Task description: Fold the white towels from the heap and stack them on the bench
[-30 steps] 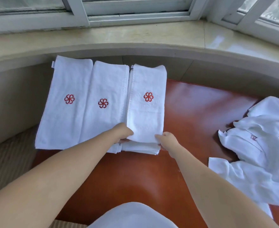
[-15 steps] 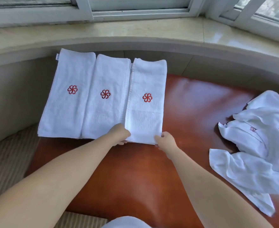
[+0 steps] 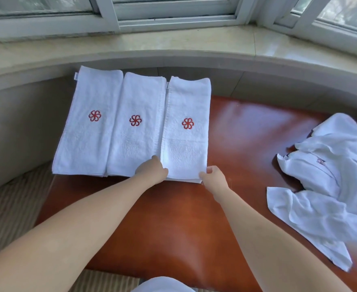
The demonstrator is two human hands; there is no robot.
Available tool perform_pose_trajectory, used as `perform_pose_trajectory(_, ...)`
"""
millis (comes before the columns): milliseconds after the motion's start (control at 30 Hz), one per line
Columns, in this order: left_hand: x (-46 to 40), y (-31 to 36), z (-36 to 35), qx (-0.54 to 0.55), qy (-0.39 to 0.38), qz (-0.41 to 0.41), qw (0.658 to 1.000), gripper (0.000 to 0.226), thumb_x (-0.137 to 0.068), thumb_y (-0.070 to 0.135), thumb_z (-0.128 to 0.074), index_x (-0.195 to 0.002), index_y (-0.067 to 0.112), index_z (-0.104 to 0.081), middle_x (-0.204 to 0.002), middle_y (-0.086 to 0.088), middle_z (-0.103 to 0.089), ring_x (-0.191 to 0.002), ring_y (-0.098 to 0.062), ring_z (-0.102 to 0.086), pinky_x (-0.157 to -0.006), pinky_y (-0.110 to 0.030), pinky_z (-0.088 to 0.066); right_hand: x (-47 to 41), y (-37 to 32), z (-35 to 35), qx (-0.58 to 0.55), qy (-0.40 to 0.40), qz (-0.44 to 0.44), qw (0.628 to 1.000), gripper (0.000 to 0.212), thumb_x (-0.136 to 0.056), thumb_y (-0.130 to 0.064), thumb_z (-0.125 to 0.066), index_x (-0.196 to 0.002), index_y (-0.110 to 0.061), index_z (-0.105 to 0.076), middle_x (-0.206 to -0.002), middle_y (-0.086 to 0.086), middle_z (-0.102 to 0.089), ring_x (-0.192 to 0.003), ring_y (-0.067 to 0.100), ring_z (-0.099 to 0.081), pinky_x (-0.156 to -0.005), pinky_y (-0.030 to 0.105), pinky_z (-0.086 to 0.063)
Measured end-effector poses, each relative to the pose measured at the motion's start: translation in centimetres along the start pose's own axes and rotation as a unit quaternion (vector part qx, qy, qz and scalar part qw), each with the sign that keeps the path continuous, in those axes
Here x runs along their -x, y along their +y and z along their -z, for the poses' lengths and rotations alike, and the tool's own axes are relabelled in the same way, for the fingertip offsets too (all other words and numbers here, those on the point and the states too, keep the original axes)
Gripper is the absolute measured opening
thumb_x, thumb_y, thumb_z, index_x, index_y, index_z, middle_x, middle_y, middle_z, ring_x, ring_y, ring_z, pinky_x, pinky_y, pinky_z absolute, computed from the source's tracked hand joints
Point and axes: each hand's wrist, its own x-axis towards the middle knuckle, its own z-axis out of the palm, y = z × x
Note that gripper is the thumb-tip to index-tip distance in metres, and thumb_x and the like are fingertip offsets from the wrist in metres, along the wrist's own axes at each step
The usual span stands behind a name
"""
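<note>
Since the earlier frame, the right-hand folded towel [image 3: 187,131] has come down from a raised position and now lies flat on the worktop [image 3: 247,131], its long edge touching the middle folded towel [image 3: 138,131]. Left hand [image 3: 152,170] pinches the near-left corner; right hand [image 3: 212,177] pinches the near-right corner. Each grip is thus closed on the towel's near edge, probably to square it against its neighbour. Three folded towels, including the left folded towel [image 3: 89,127], form a row at the worktop's left end with red emblems facing up. An unfolded towel heap [image 3: 329,182] remains at the right, well apart, so folding work remains.
</note>
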Motion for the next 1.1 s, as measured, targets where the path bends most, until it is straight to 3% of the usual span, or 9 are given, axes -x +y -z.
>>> perform_pose_trajectory(100, 0.5, 0.4, 0.4, -0.061, 0.031, -0.008, 0.998, 0.061, -0.099, 0.035, -0.049, -0.149, 0.01, -0.023, -0.085, -0.001, -0.06, -0.07, -0.018, -0.058, -0.052, -0.03, -0.039, 0.0, -0.3, 0.2, 0.008, 0.001, 0.01, 1.0, 0.04, -0.092, -0.026, -0.057, -0.131, -0.017, -0.053, -0.103, 0.0, -0.064, -0.085, 0.015, -0.059, -0.069, 0.029, -0.046)
perform_pose_trajectory(200, 0.2, 1.3, 1.2, -0.073, 0.042, -0.04, 0.996, 0.064, -0.101, 0.033, -0.047, -0.154, 0.011, -0.017, -0.088, -0.002, -0.061, -0.07, -0.018, -0.057, -0.054, -0.03, -0.041, -0.6, -1.3, 0.7, -0.005, -0.006, 0.016, 1.0, 0.043, -0.094, -0.024, -0.058, -0.135, -0.015, -0.051, -0.099, -0.005, -0.059, -0.084, 0.011, -0.057, -0.074, 0.029, -0.047)
perform_pose_trajectory(300, -0.8, 2.4, 2.2, -0.075, 0.042, -0.092, 0.992, 0.053, -0.102, 0.033, -0.047, -0.148, 0.015, -0.029, -0.096, -0.004, -0.062, -0.074, -0.021, -0.06, -0.063, -0.034, -0.05, -1.9, -2.9, 1.4, -0.022, -0.007, 0.02, 1.0, 0.047, -0.095, -0.023, -0.059, -0.14, -0.013, -0.048, -0.106, -0.002, -0.059, -0.094, 0.018, -0.06, -0.082, 0.033, -0.051)
perform_pose_trajectory(433, -3.4, 4.3, 3.8, -0.073, 0.05, -0.149, 0.985, 0.044, -0.101, 0.033, -0.05, -0.141, 0.017, -0.042, -0.133, -0.006, -0.051, -0.11, -0.026, -0.057, -0.081, -0.039, -0.052, -4.8, -5.8, 2.5, -0.063, -0.006, 0.018, 0.998, 0.055, -0.095, -0.022, -0.063, -0.146, -0.013, -0.044, -0.122, 0.005, -0.058, -0.089, 0.013, -0.06, -0.071, 0.029, -0.048)
perform_pose_trajectory(667, -8.6, 8.1, 6.9, -0.094, 0.044, -0.178, 0.979, 0.053, -0.098, 0.029, -0.053, -0.148, 0.019, -0.039, -0.147, -0.006, -0.038, -0.131, -0.03, -0.042, -0.092, -0.041, -0.048, -11.1, -11.9, 4.2, -0.133, -0.039, 0.011, 0.99, 0.058, -0.091, -0.018, -0.069, -0.144, -0.005, -0.049, -0.136, 0.018, -0.061, -0.117, 0.031, -0.064, -0.107, 0.048, -0.051)
perform_pose_trajectory(800, -11.5, 9.5, 8.6, -0.098, 0.024, -0.187, 0.977, 0.056, -0.1, 0.029, -0.055, -0.152, 0.018, -0.035, -0.156, -0.003, -0.026, -0.141, -0.03, -0.031, -0.103, -0.044, -0.046, -14.3, -16.0, 5.0, -0.152, -0.021, 0.025, 0.988, 0.051, -0.092, -0.018, -0.069, -0.139, -0.008, -0.054, -0.132, 0.014, -0.063, -0.118, 0.031, -0.065, -0.102, 0.045, -0.054)
perform_pose_trajectory(900, -14.1, 10.3, 9.7, -0.097, 0.026, -0.194, 0.976, 0.056, -0.1, 0.026, -0.056, -0.152, 0.018, -0.036, -0.157, -0.003, -0.025, -0.143, -0.029, -0.027, -0.107, -0.046, -0.043, -16.9, -18.8, 5.4, -0.168, -0.009, 0.026, 0.985, 0.048, -0.092, -0.023, -0.07, -0.135, -0.01, -0.054, -0.122, 0.009, -0.066, -0.101, 0.023, -0.067, -0.076, 0.037, -0.058)
perform_pose_trajectory(967, -15.9, 10.9, 10.4, -0.109, 0.038, -0.202, 0.973, 0.054, -0.099, 0.027, -0.056, -0.149, 0.017, -0.039, -0.154, -0.004, -0.028, -0.141, -0.029, -0.028, -0.105, -0.045, -0.044, -18.7, -20.5, 5.5, -0.183, -0.002, 0.025, 0.983, 0.046, -0.092, -0.028, -0.071, -0.132, -0.012, -0.055, -0.115, 0.006, -0.066, -0.093, 0.017, -0.065, -0.063, 0.03, -0.051)
perform_pose_trajectory(1100, -19.4, 12.0, 11.6, -0.124, 0.129, -0.217, 0.96, 0.05, -0.099, 0.037, -0.052, -0.144, 0.018, -0.043, -0.143, -0.007, -0.042, -0.132, -0.031, -0.042, -0.1, -0.044, -0.047, -22.3, -23.0, 5.4, -0.212, -0.018, 0.031, 0.977, 0.05, -0.084, -0.04, -0.075, -0.122, -0.011, -0.061, -0.114, 0.011, -0.072, -0.101, 0.028, -0.072, -0.086, 0.045, -0.061)
